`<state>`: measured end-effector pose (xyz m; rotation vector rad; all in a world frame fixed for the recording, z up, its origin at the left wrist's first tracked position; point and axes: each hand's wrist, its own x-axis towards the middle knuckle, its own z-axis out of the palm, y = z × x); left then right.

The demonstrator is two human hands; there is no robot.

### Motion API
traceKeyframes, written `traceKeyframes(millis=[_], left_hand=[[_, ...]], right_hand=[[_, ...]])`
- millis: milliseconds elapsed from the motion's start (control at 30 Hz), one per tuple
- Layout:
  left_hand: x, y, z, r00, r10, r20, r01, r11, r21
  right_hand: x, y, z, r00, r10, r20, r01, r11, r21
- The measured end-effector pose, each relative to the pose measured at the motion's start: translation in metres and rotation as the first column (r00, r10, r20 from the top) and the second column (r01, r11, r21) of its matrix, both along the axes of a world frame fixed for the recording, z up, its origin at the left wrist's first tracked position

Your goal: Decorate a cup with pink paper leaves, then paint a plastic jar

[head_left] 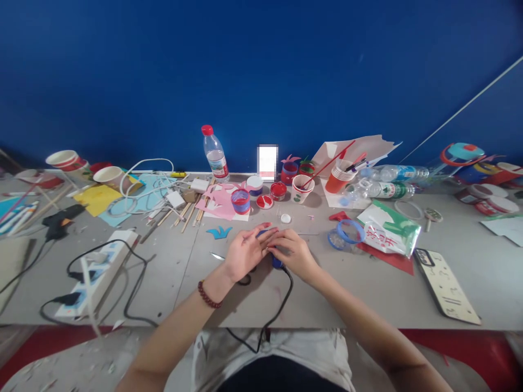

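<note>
My left hand (244, 255) is turned palm up above the table, its fingers stretched toward the right. A beaded bracelet (210, 295) circles that wrist. My right hand (295, 253) pinches at the fingertips of the left; whatever lies between its fingers is too small to make out. Beneath the hands shows part of a blue corded tool (277, 263), mostly hidden. Scissors (218, 256) lie partly covered under my left hand. Just beyond it rests a blue paper cutout (219, 233) shaped like leaves or a crown.
Behind the hands stand a purple-and-blue ring cup (241, 202), a paper cup (303, 190) and a water bottle (215, 155). A power strip (98, 272) with cords lies left. To the right are a blue-rimmed plastic ring (351, 231), a green packet (390, 228) and a phone (447, 286).
</note>
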<state>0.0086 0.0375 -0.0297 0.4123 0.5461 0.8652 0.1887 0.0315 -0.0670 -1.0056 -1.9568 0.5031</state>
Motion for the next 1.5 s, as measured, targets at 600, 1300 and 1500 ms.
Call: traceKeyframes(millis=[600, 1300, 1500], left_hand=[[0.008, -0.012, 0.003, 0.559, 0.598, -0.574, 0.081, 0.649, 0.756], [0.009, -0.006, -0.011, 0.54, 0.592, -0.598, 0.158, 0.627, 0.763], [0.005, -0.001, -0.018, 0.509, 0.628, -0.589, 0.178, 0.592, 0.786]], right_hand=[[0.001, 0.001, 0.018, 0.787, -0.265, -0.557, -0.24, 0.699, -0.673], [0.0, 0.001, 0.014, 0.802, -0.229, -0.551, -0.277, 0.675, -0.684], [0.0, 0.001, 0.013, 0.873, -0.237, -0.426, -0.104, 0.763, -0.638]])
